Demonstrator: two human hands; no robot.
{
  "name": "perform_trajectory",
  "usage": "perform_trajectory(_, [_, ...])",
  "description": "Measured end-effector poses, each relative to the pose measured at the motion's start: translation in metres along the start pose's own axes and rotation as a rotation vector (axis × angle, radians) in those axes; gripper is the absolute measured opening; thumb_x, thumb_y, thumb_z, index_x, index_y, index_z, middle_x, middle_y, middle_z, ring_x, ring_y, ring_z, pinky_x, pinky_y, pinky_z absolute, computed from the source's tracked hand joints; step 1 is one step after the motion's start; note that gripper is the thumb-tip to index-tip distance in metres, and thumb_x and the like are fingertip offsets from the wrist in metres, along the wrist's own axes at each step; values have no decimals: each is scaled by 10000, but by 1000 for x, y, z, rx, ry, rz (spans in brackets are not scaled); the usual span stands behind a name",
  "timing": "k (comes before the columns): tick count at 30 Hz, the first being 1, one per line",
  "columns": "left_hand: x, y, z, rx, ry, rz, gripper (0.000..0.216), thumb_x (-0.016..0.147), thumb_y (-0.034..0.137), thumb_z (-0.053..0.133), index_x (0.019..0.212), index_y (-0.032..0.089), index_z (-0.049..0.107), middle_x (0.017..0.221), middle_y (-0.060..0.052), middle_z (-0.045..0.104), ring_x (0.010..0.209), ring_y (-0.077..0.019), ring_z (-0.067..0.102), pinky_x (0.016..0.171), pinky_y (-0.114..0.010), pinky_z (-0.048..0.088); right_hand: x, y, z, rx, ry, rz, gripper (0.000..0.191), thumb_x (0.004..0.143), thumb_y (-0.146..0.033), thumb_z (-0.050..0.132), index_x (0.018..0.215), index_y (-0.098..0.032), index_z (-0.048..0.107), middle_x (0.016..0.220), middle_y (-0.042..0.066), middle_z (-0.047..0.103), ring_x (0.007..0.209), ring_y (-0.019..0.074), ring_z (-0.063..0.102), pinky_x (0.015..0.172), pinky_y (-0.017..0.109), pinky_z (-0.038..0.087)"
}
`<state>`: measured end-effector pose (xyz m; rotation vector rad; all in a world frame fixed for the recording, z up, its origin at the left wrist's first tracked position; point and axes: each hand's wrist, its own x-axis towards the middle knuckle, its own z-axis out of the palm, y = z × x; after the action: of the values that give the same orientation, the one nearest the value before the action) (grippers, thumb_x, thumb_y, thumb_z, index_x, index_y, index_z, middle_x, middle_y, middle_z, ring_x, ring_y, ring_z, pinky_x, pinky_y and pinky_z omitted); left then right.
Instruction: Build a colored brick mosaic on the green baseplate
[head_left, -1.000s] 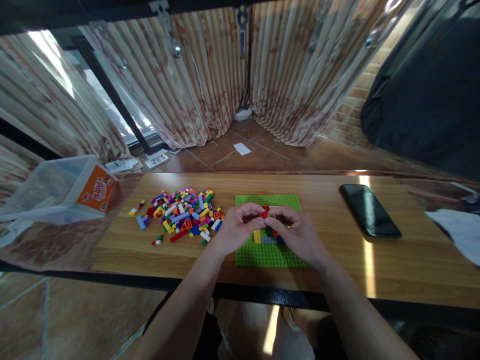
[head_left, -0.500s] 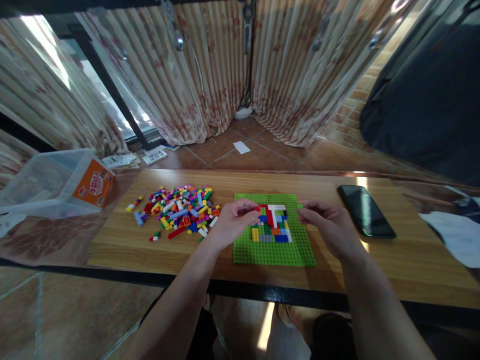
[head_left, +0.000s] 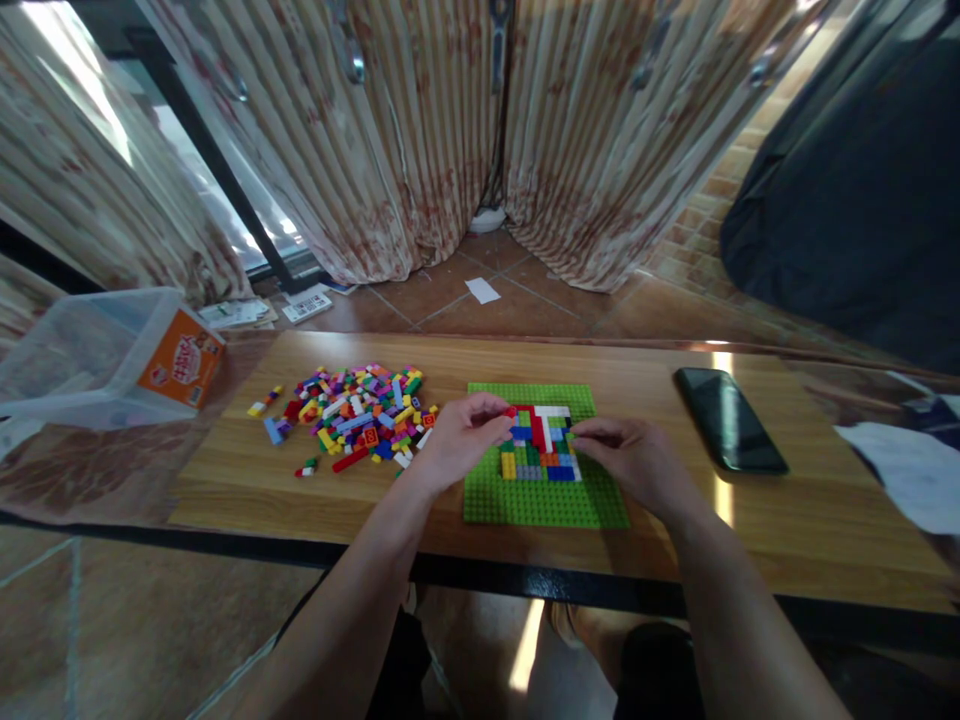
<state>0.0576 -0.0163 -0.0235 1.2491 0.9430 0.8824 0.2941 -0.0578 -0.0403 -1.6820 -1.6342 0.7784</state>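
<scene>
Multicol. build already mid green baseplate, loose brick pile at left unplaced, L hand pinching red brick by build's far-left corner, R hand at its right edge, grip unclear.

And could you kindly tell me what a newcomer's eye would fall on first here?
Probably the heap of multicoloured toy bricks on the left of the wooden table. Next comes the green studded baseplate near its middle, bearing a brick patchwork, with the left hand and right hand at its sides. A dark smartphone lies farther right.
</scene>
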Motion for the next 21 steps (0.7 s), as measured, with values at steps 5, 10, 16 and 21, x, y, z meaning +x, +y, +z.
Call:
perform_trajectory(5, [1,-4,-2,50,1,19,144,760,224,684,866,128,668,763,-9,654,653,-86,572,629,-220,446,2,-1,3,-5,-32,-25,159,775,-330,652,830,-220,754,806,23,760,735,203,686,684,318,493])
perform_trajectory(10, [0,-4,-3,71,1,23,140,755,217,680,864,129,672,786,-18,665,703,-104,592,661,-230,459,4,-3,4,-38,-39,2,136,758,-332,656,779,-210,711,758,19,741,704,194,673,671,317,471])
perform_trajectory(16, [-1,-4,-4,93,-3,34,128,773,220,661,864,129,669,794,-24,667,714,-107,596,673,-233,466,4,-2,1,-10,-3,24,188,715,-376,694,785,-203,708,738,31,736,672,196,664,646,319,485])
perform_trajectory(21, [0,-7,-6,99,0,42,134,768,223,669,870,136,669,814,-29,675,730,-115,608,678,-237,481,5,-5,-5,-21,36,41,262,770,-449,639,757,-198,711,710,43,724,636,188,640,594,303,463])
